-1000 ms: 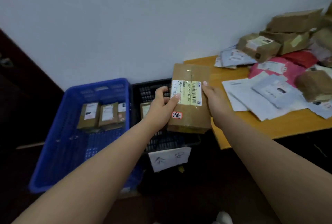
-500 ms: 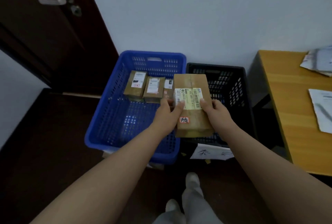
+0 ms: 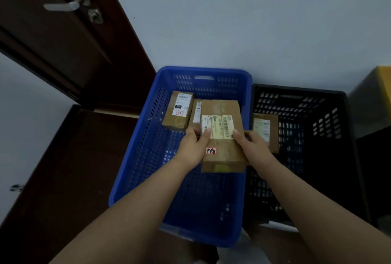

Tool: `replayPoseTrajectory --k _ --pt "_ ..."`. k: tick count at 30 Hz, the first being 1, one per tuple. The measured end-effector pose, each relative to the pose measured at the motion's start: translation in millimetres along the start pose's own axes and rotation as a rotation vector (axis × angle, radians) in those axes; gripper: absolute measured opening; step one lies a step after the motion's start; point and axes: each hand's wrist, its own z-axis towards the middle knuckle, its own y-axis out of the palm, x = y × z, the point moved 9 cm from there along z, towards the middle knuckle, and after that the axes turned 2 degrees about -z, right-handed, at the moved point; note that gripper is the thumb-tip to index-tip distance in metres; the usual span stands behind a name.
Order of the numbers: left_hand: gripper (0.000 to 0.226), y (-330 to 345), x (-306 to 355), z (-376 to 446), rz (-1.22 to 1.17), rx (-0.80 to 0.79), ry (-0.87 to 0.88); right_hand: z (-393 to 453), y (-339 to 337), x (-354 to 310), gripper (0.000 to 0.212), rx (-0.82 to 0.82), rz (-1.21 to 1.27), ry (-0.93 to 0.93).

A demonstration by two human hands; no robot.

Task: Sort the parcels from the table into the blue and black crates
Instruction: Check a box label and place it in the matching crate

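A brown cardboard parcel (image 3: pixel 221 151) with a white barcode label and a small red-edged sticker hangs over the right side of the blue crate (image 3: pixel 148 136). My left hand (image 3: pixel 193 147) grips its left edge, thumb on the label. My right hand (image 3: pixel 252 145) grips its right edge. Two brown parcels (image 3: pixel 177 111) lie at the back of the blue crate, the second partly hidden behind the held one. The black crate (image 3: pixel 342 128) stands to the right, touching the blue one, with one brown parcel (image 3: pixel 266 130) inside.
A dark wooden door (image 3: pixel 59 37) with a metal handle (image 3: pixel 67 4) stands at the left. A white wall runs behind the crates. The yellow table corner (image 3: pixel 380 77) shows at the right edge. The floor is dark.
The view has swung left and down, away from the table. Both hands have carried the parcel from above the black crate to above the blue crate.
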Motion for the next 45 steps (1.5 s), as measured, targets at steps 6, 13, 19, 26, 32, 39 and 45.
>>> replayPoseTrajectory --k 6,13,19,26,32,39,45 --pt "0.043 -9 -24 59 -0.009 0.041 -0.089 59 31 15 0.057 -0.068 -0.038 0.113" --pt "0.047 -14 -58 124 0.122 -0.04 -0.091 106 71 54 0.053 -0.066 0.011 0.23" --pt "0.053 -11 -97 182 0.347 -0.155 -0.074 164 89 80 0.058 0.123 -0.092 0.211" --pt "0.054 -32 -125 241 0.637 -0.186 0.039 229 115 97 0.06 0.2 -0.054 0.181" --pt "0.055 -37 -138 271 0.651 -0.17 0.062 277 130 88 0.067 0.191 -0.049 0.1" --pt "0.068 -25 -164 280 0.694 -0.335 -0.032 285 153 97 0.064 0.087 -0.202 0.084" --pt "0.071 -32 -158 276 0.815 -0.357 -0.073 275 148 84 0.066 -0.039 -0.357 0.079"
